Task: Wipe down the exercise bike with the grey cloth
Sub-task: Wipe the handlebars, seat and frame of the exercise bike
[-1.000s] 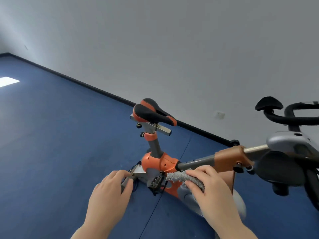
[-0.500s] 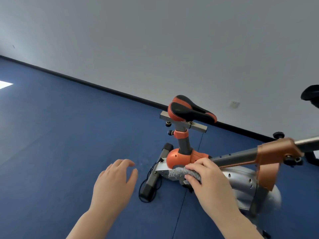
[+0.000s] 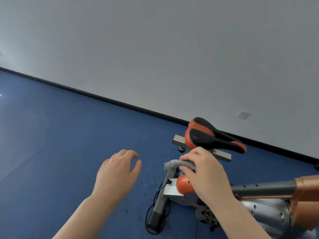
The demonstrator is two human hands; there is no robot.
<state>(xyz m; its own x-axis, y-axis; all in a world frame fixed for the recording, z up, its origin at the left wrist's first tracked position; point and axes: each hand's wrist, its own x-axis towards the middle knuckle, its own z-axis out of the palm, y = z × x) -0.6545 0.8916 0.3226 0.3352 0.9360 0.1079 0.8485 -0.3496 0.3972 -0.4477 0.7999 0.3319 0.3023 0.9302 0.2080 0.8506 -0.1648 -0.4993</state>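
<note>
The orange, grey and black exercise bike [image 3: 262, 188] stands at the lower right, its black and orange saddle [image 3: 212, 135] above the frame. My right hand [image 3: 205, 171] grips the grey cloth [image 3: 177, 163] and holds it against the seat post just under the saddle, hiding the post. My left hand [image 3: 119, 175] hovers to the left of the bike with fingers apart and nothing in it, apart from the frame.
The bike's rear foot bar [image 3: 158, 211] and a black cable [image 3: 150, 226] lie on the blue floor [image 3: 60, 152]. A grey wall with a black skirting strip [image 3: 120, 104] runs behind, with a white socket [image 3: 243, 115].
My right hand has carried the cloth up from the orange frame joint to just under the saddle. My left hand came off the bike and now hovers. The view shifted left.
</note>
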